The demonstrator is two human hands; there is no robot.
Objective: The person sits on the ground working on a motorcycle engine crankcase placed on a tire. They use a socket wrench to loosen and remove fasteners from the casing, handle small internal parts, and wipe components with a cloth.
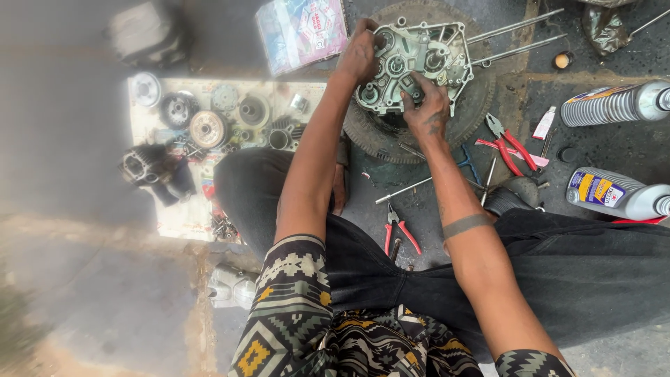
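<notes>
Engine case [412, 66] rests on a tyre [481, 105] — left hand [359, 52] grips its edge, right hand [426, 105] presses fingers onto its face, red pliers [509, 143] nearby.

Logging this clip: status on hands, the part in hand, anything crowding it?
Left hand grips engine case edge. Right hand pressed on its front. Case sits on a tyre; pliers and bottles lie alongside.
</notes>
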